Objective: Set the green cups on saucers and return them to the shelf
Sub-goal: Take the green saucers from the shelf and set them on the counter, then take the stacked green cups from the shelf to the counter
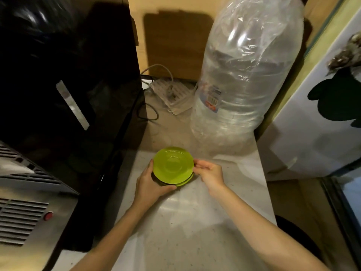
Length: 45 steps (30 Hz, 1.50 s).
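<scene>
A small stack of green saucers (172, 165) sits on the pale speckled counter (195, 222), near its middle. The top saucer lies slightly offset over another green rim showing at the lower right. My left hand (151, 185) curls around the stack's left and front side, fingers wrapped under the edge. At the right, my right hand (210, 171) pinches the rim of the top saucer with thumb and fingertips. No green cup is visible.
A tall black appliance (68, 104) stands close on the left, with a metal vented device (25, 212) in front of it. A big clear plastic-wrapped bottle (242, 79) rises behind the saucers. Cables and a power strip (170, 94) lie at the back. A white fridge (316, 124) borders the right.
</scene>
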### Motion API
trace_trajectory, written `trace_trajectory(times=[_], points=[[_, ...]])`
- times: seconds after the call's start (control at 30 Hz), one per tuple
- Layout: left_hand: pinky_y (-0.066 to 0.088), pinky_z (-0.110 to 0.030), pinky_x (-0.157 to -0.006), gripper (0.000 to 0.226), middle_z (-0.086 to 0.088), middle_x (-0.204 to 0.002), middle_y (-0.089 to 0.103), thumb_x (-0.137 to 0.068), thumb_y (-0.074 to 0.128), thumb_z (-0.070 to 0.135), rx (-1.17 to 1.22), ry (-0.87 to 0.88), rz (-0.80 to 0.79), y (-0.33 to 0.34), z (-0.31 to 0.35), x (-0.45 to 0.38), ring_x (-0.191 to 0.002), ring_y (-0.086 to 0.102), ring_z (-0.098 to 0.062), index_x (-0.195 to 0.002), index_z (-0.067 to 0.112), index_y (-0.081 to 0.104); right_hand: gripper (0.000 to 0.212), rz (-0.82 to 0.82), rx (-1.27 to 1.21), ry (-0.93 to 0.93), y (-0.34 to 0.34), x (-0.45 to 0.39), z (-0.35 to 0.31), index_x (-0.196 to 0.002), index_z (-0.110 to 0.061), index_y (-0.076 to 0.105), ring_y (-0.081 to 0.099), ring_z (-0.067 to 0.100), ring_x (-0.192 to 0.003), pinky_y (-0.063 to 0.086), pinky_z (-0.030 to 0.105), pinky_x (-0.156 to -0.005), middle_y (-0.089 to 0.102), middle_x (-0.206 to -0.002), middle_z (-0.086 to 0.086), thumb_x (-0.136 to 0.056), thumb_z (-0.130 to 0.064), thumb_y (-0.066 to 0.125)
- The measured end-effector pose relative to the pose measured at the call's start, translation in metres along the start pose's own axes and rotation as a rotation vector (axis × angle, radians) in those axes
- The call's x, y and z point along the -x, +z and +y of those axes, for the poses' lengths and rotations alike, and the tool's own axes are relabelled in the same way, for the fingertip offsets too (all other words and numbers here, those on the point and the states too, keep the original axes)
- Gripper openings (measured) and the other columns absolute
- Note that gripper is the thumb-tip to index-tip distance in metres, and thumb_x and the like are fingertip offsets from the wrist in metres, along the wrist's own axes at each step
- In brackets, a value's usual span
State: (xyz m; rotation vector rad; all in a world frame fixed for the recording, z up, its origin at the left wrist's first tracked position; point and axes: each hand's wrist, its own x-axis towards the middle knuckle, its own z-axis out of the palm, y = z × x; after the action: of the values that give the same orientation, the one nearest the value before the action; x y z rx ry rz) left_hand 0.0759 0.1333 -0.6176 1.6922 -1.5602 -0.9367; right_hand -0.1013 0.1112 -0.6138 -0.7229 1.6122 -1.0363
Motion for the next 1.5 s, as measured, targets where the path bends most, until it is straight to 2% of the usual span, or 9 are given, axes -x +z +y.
trace_trajectory(times=[0.27, 0.4, 0.63, 0.93, 1.03, 1.17, 1.3, 1.4, 1.5], points=[[0.036, -0.030, -0.102, 0.117, -0.006, -0.142, 0.046, -0.042, 0.088, 0.038, -0.101, 0.026, -0.018, 0.007, -0.012, -0.008, -0.129, 0.043, -0.023, -0.142, 0.017, 0.030, 0.036, -0.019, 0.087, -0.029, -0.001, -0.004, 0.007, -0.114, 0.002, 0.063, 0.061, 0.016, -0.081, 0.043, 0.008, -0.054, 0.067, -0.114, 0.021, -0.078, 0.007, 0.063], [0.039, -0.038, -0.105, 0.116, -0.004, -0.144, 0.044, -0.046, 0.085, 0.044, -0.137, 0.024, -0.040, 0.008, -0.016, -0.010, -0.131, 0.042, -0.023, -0.143, 0.019, 0.027, 0.036, -0.016, 0.119, -0.060, -0.001, -0.006, 0.009, -0.115, 0.001, 0.063, 0.059, 0.018, -0.091, 0.044, 0.010, -0.059, 0.066, -0.116, 0.021, -0.079, 0.005, 0.063], [0.029, -0.039, -0.113, 0.114, -0.007, -0.153, 0.028, -0.057, 0.080, 0.046, -0.222, 0.027, -0.072, 0.012, -0.017, -0.009, -0.141, 0.026, -0.023, -0.146, 0.013, 0.018, 0.032, -0.035, 0.100, -0.058, -0.002, -0.013, 0.016, -0.113, 0.001, 0.062, 0.060, -0.002, -0.039, 0.044, 0.009, -0.039, 0.067, -0.111, 0.022, -0.082, 0.004, 0.061], [0.023, -0.037, -0.113, 0.105, -0.015, -0.155, 0.017, -0.055, 0.080, 0.047, -0.306, -0.022, -0.120, 0.003, 0.002, -0.016, -0.143, 0.018, -0.028, -0.141, 0.012, 0.031, 0.035, -0.046, 0.238, -0.100, -0.008, -0.011, 0.008, -0.119, -0.002, 0.055, 0.058, 0.003, -0.035, 0.042, 0.012, -0.037, 0.062, -0.112, 0.013, -0.084, -0.001, 0.055], [0.027, -0.027, -0.108, 0.081, -0.011, -0.148, 0.034, -0.062, 0.079, 0.039, -0.335, -0.014, -0.124, 0.000, 0.032, -0.025, -0.136, 0.033, -0.024, -0.132, 0.013, 0.047, 0.035, -0.041, 0.342, -0.199, -0.016, -0.013, -0.013, -0.115, -0.004, 0.057, 0.060, 0.012, -0.056, 0.038, 0.013, -0.043, 0.064, -0.109, 0.014, -0.081, -0.001, 0.055], [0.044, -0.027, -0.092, 0.053, -0.011, -0.117, 0.067, -0.068, 0.076, 0.027, -0.355, 0.080, -0.222, -0.003, 0.088, -0.039, -0.107, 0.062, -0.022, -0.117, 0.011, 0.062, 0.041, -0.115, 0.404, -0.270, -0.031, -0.003, -0.053, -0.122, 0.000, 0.049, 0.049, 0.005, -0.058, 0.038, 0.007, -0.041, 0.053, -0.082, -0.001, -0.082, 0.001, 0.058], [0.051, -0.029, -0.081, 0.044, -0.012, -0.101, 0.072, -0.068, 0.076, 0.022, -0.301, 0.271, -0.277, -0.009, 0.148, -0.042, -0.091, 0.067, -0.019, -0.108, 0.007, 0.066, 0.047, -0.140, 0.453, -0.378, -0.054, 0.023, -0.096, -0.126, -0.006, 0.046, 0.056, 0.015, -0.063, 0.044, 0.015, -0.053, 0.055, -0.080, 0.001, -0.082, -0.004, 0.062], [0.046, -0.019, -0.073, 0.041, -0.006, -0.100, 0.072, -0.071, 0.074, 0.027, -0.378, 0.347, -0.396, -0.021, 0.199, -0.046, -0.085, 0.064, -0.010, -0.107, 0.011, 0.067, 0.051, -0.138, 0.514, -0.490, -0.075, 0.044, -0.135, -0.128, -0.012, 0.044, 0.060, 0.017, -0.075, 0.046, 0.024, -0.062, 0.059, -0.089, 0.000, -0.081, -0.014, 0.065], [0.045, -0.019, -0.068, 0.036, -0.009, -0.097, 0.073, -0.075, 0.070, 0.030, -0.335, 0.352, -0.516, -0.039, 0.248, -0.048, -0.078, 0.063, -0.010, -0.104, 0.010, 0.069, 0.055, -0.124, 0.513, -0.576, -0.096, 0.067, -0.176, -0.131, -0.014, 0.042, 0.058, 0.015, -0.082, 0.043, 0.018, -0.061, 0.059, -0.095, -0.001, -0.082, -0.017, 0.065]])
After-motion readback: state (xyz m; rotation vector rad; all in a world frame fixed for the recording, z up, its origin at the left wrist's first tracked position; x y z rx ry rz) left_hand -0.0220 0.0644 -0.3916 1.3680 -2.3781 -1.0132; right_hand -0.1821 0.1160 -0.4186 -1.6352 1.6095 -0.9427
